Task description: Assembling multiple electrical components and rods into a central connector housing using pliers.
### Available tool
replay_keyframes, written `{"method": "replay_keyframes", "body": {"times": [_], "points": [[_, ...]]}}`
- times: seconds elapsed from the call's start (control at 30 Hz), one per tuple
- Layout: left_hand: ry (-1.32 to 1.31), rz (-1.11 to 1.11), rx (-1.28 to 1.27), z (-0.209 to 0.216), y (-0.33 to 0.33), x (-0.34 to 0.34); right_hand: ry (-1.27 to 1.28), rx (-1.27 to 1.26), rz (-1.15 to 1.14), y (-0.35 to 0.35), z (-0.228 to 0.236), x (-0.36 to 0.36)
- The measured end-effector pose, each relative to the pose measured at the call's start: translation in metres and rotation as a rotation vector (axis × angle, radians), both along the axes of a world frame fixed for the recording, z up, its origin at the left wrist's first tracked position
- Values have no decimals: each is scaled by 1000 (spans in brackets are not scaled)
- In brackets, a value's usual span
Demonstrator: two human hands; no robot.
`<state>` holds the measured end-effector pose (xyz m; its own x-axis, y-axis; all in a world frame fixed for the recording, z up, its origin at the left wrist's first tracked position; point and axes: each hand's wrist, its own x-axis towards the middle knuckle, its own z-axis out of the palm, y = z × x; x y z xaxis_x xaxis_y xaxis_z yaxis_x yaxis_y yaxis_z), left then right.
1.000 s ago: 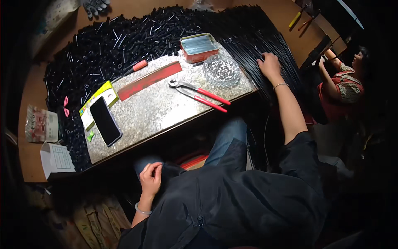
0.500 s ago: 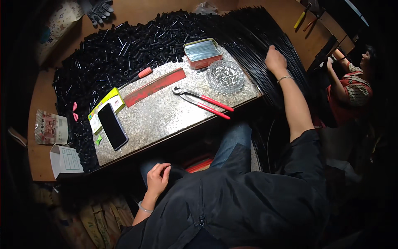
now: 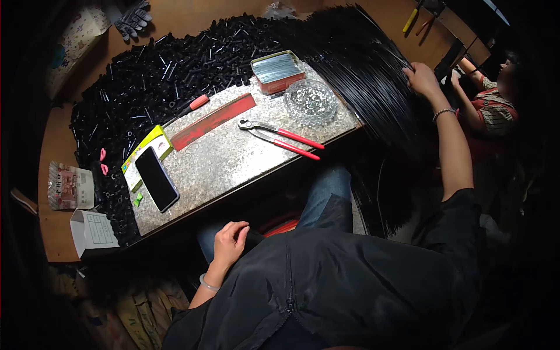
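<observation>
Seen from the middle of the speckled slab (image 3: 201, 169) on the bench (image 3: 58, 236), with twelve o'clock at the top, the right hand (image 3: 424, 81) reaches out to between two and three o'clock, at the outer side of a broad sheaf of long, thin black rods (image 3: 356, 67) that lies at two o'clock. Its thumb and fingertips are drawn together, pinching the sheaf's edge; how many rods are in that grip is too dark to tell. The left hand (image 3: 230, 242) is at six o'clock, over the lap, its grip slack and partly spread, fingers loosely bent. On the slab, an open red tin (image 3: 277, 86) of thin silvery pieces sits at one o'clock, with a clear glass dish (image 3: 311, 104) of small shiny bits just beside it at two. Red-handled pincers (image 3: 289, 134) lie between two and three o'clock, and a worn red strip (image 3: 213, 122) is at twelve. A dark phone (image 3: 156, 179) lies toward eight o'clock, against a yellow-and-white box (image 3: 143, 153) at nine. A heap of short black tubes (image 3: 146, 81) spreads from nine round to twelve o'clock. Further out, grey gloves (image 3: 134, 22) rest at eleven, and a co-worker (image 3: 496, 114) is near three.
</observation>
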<state>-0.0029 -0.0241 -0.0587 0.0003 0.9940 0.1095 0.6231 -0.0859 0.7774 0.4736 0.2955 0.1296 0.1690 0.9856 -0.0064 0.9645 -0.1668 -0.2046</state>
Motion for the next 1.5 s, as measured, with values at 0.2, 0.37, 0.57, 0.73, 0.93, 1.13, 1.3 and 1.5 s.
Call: {"method": "replay_keyframes", "body": {"times": [0.2, 0.37, 0.57, 0.73, 0.93, 1.13, 1.3, 1.5], "points": [[-11, -41, 29, 1, 7, 4, -182, 174, 22, -7, 11, 2], [13, -103, 70, 16, 19, 8, -286, 405, 10, -18, 41, -10], [30, -221, 437, 87, 71, 24, -162, 484, 74, -50, 88, -65], [-36, -156, 517, 171, 155, 33, 148, 486, 375, -83, 88, -128], [-293, -187, 303, 219, 195, 54, 328, 362, 742, -108, 76, -211], [-482, -86, 505, 186, 179, 33, 717, -150, 968, -125, 71, -273], [-988, -90, 383, 197, 163, -11, 782, -657, 833, -151, 60, -255], [-843, -118, 313, 203, 146, -20, 1219, -839, 724, -178, 31, -238]]}}
